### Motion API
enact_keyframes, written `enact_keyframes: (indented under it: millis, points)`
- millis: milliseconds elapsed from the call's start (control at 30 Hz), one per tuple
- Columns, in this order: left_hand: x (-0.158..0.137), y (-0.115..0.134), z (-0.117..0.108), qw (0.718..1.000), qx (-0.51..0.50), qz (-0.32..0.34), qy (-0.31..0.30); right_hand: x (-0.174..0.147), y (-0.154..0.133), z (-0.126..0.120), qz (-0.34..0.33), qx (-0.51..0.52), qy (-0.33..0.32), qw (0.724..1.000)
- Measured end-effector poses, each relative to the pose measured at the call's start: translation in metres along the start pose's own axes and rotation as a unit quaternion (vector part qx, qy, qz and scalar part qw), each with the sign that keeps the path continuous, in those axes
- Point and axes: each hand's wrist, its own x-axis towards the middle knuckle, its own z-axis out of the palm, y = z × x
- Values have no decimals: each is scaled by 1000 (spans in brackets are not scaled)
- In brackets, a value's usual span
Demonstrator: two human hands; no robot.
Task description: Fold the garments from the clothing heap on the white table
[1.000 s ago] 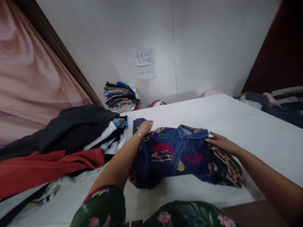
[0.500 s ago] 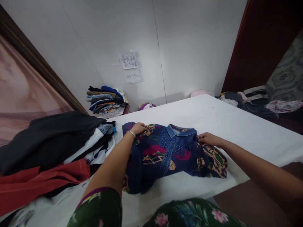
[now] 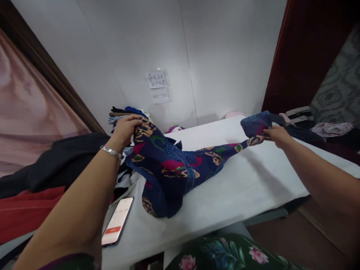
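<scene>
Exposure dim overall, light soft and diffuse; wall [image 3: 225, 56] palest toward its middle, dark red panel [image 3: 303, 56] sunk nearly to black at upper right, phone [image 3: 117, 221] screen glowing near the table's [image 3: 208, 213] front edge, small glint on the bracelet [image 3: 112, 152]. Blurred shadow on the table below the patterned shirt's [image 3: 174, 165] raised sleeve. Cuff by the right hand [image 3: 278, 135] smeared, handwriting on the paper signs [image 3: 160, 86] soft, wide-angle stretch evident toward the frame edges.
</scene>
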Motion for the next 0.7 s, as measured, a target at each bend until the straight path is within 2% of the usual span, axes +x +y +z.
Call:
enact_keyframes:
  millis: [100, 167, 233, 267, 367, 433, 567, 700]
  points:
    - [-34, 7, -11, 998, -10, -25, -51, -10, 10, -10, 7, -77, -7, 997]
    - [-57, 8, -16, 996, 1, -37, -78, -22, 12, 4, -21, -97, -40, 994]
    - [-79, 7, -22, 995, 18, -42, -88, -38, 8, 36, -66, -93, -119, 986]
    - [-88, 6, -25, 995, 26, -43, -90, -47, 5, 57, -95, -87, -180, 975]
    - [-113, 6, -35, 994, 37, -49, -92, -74, -8, 128, -144, -104, -324, 929]
    - [-124, 6, -42, 993, 42, -55, -94, -91, -15, 175, -143, -174, -389, 893]
    - [-138, 5, -57, 991, 72, -69, -93, -113, -23, 251, -123, -248, -453, 847]
    - [-147, 6, -65, 988, 91, -85, -89, -124, -23, 294, -146, -312, -496, 797]
